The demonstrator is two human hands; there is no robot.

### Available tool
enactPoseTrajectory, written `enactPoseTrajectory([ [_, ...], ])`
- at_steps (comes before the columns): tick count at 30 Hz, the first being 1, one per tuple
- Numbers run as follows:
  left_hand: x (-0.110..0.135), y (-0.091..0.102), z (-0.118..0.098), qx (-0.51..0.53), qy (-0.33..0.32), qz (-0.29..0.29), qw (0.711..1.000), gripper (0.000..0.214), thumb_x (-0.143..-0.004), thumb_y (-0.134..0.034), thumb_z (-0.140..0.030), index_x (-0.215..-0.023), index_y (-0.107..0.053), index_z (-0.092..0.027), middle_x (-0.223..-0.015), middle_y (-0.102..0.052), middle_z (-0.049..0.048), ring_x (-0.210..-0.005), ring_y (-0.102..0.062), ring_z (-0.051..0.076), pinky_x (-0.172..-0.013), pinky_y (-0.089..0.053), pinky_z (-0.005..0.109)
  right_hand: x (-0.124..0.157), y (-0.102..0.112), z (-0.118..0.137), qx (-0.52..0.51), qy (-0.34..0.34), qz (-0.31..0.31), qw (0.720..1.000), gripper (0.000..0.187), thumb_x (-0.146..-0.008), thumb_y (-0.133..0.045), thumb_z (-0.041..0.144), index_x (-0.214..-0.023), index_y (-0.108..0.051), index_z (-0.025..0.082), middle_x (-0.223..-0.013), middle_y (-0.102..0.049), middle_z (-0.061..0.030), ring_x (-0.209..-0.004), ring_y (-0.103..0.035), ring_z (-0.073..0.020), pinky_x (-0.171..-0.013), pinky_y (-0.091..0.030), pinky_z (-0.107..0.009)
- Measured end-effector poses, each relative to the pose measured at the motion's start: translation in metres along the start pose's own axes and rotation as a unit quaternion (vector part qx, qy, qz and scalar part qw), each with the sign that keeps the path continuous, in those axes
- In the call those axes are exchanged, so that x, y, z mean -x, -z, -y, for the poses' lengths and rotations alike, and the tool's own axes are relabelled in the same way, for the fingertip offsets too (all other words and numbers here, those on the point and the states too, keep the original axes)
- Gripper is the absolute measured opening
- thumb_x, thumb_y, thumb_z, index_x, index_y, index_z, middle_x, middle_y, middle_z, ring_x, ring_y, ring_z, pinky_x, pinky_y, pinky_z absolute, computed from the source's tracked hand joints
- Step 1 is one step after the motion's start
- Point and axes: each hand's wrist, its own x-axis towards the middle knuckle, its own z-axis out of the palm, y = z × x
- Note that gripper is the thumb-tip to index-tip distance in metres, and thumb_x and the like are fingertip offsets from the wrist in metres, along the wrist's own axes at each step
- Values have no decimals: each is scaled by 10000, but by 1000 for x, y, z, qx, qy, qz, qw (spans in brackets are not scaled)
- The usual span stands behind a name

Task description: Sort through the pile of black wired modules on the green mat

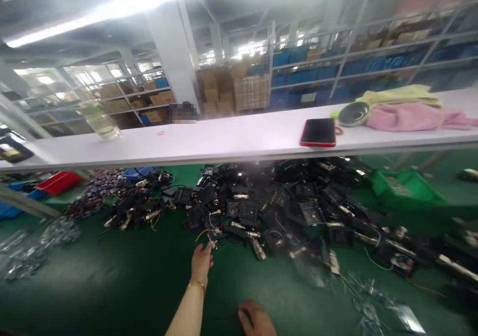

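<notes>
View from above a green workbench point(123, 286); a wide heap of black parts point(284, 206) with metal plugs and thin wires lies across its middle, under a white shelf point(224, 139). The left hand point(201, 261) stretches forward to the near edge of the heap, fingertips touching a small part with yellow wire point(212, 239); the picture is blurred, so I cannot tell whether the fingers have pinched it or only rest on it. The right hand point(256, 320) sits low on the bench mat near the bottom edge, loosely curled, holding nothing that can be seen. A red phone point(318, 132) and a pink cloth point(407, 117) lie on the shelf above; a green tray point(407, 189) stands to the right; clear plastic bags point(373, 306) are scattered nearby. Risks, as a judgement: the wires look tangled, so lifting one part may drag neighbours along and spill the heap; a weak fingertip pinch may let the part slip.
</notes>
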Motion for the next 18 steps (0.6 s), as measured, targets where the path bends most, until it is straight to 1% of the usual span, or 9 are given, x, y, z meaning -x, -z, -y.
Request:
enactPoseTrajectory([
  [2,-16,-25,-19,-8,20,-17,1000,559,-875,-692,-434,-1312,-509,-136,-1005,-692,89,-677,-657,141,-551,-545,253,-23,46,-27,12,-77,-48,996,409,-997,-337,324,-1188,-660,162,-1162,-702,-129,-1112,-663,-239,-1000,-548,-366],
  [4,-27,-42,-28,-14,35,-30,999,491,-907,-659,-446,-1272,-529,-143,-934,-686,52,-638,-637,125,-554,-546,253,-49,83,-47,34,-141,-92,985,486,-1014,-276,369,-1301,-548,86,-1267,-619,-203,-1212,-588,-299,-1082,-474,-462],
  [6,-35,-51,-31,-21,49,-37,998,389,-951,-606,-424,-1206,-563,-134,-869,-671,28,-613,-621,110,-560,-549,248,-73,106,-54,54,-174,-109,977,502,-1013,-280,367,-1369,-458,62,-1329,-560,-217,-1265,-531,-316,-1121,-417,-481],
  [7,-38,-52,-31,-26,56,-38,997,350,-965,-587,-408,-1171,-578,-125,-846,-664,24,-609,-618,108,-563,-552,247,-84,112,-53,62,-184,-106,975,495,-1006,-304,353,-1386,-436,65,-1331,-554,-212,-1263,-524,-319,-1112,-418,-479],
  [8,-41,-51,-32,-32,61,-37,997,322,-972,-579,-397,-1136,-593,-119,-825,-661,20,-608,-619,107,-566,-556,248,-93,115,-51,71,-195,-96,974,487,-993,-341,336,-1392,-430,72,-1316,-560,-208,-1241,-536,-327,-1078,-443,-479],
  [11,-49,-43,-30,-54,60,-19,997,287,-953,-614,-393,-1028,-633,-117,-761,-662,6,-597,-626,110,-571,-563,254,-112,116,-41,97,-235,-58,965,439,-946,-427,263,-1350,-477,99,-1281,-570,-206,-1130,-601,-342,-920,-523,-462],
  [14,-53,-24,-24,-68,49,8,996,242,-932,-635,-363,-937,-649,-122,-703,-663,-8,-560,-629,117,-564,-563,262,-121,118,-36,125,-261,-32,957,366,-934,-436,207,-1279,-526,125,-1291,-559,-190,-1056,-644,-309,-846,-534,-413],
  [16,-52,-4,-14,-65,45,22,997,216,-937,-606,-331,-912,-650,-120,-690,-673,6,-558,-645,135,-555,-561,266,-120,123,-32,141,-265,-19,954,365,-947,-424,210,-1286,-518,117,-1287,-562,-188,-1046,-653,-301,-827,-536,-401],
  [18,-48,26,-1,-55,42,27,997,212,-936,-575,-320,-919,-653,-123,-709,-695,36,-588,-674,160,-552,-559,265,-114,130,-26,153,-264,-9,952,397,-962,-392,232,-1322,-490,94,-1305,-551,-201,-1069,-651,-306,-827,-538,-397],
])
